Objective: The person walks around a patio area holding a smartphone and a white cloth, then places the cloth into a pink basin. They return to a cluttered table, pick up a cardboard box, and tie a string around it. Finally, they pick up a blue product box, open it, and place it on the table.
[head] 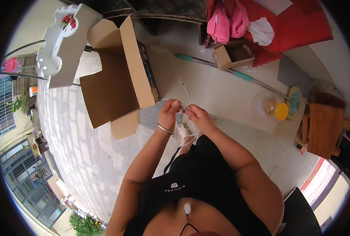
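Close together in the middle of the view, my left hand (168, 115) and my right hand (201, 118) pinch a thin, clear plastic piece (184, 106) between their fingertips. What exactly it is, a strip or a small bag, I cannot tell. Thin white cords (187, 92) stick out above my fingers, and more strands hang below, near my lap and foot. A bangle circles my left wrist. To the left of my hands a large cardboard box (113, 85) lies with its flaps spread and its inside visible.
A mop (243, 76) lies across the floor beyond my hands, near a small cardboard box (237, 56). A clear jar with a yellow lid (281, 111) and a wooden stool (324, 129) stand at right. A white shelf (65, 53) is at upper left, pink cloths (219, 25) at the top.
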`<state>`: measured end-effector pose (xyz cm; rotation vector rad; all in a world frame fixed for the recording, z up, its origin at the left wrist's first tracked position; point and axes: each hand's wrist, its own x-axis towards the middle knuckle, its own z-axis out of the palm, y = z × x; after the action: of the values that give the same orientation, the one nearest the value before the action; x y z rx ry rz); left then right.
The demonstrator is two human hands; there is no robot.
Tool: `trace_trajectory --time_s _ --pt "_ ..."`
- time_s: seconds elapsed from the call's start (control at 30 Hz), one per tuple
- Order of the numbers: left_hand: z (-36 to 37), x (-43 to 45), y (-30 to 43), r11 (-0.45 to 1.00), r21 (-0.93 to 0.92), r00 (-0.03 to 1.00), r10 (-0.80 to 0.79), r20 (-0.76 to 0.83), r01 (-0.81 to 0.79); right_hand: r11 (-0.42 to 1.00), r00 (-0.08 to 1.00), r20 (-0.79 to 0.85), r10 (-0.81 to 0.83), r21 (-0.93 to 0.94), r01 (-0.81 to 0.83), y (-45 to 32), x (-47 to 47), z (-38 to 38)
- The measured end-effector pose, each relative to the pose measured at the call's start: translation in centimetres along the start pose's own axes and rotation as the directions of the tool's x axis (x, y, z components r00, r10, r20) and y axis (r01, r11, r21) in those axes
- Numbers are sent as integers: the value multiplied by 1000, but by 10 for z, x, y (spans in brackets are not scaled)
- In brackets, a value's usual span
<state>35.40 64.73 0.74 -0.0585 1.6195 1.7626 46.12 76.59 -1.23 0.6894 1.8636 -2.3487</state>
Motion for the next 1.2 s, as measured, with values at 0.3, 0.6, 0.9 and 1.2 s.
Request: trace_trajectory --time_s 0.3,0.6,0.9,1.2 --pt "2 -5 27 810 -583 996 -84 -15 60 933 998 31 45 -360 -31 -31 -10 31" --pt "22 -13 26 898 -439 998 -22 -60 -6 946 985 145 98 294 -138 -6 -9 39" --pt "2 -28 -6 989 134 969 33 243 -67 708 911 245 332 574 -412 -31 -13 18" --pt "22 -30 30 935 -298 979 -159 125 190 939 873 441 209 159 -306 -26 -19 -11"
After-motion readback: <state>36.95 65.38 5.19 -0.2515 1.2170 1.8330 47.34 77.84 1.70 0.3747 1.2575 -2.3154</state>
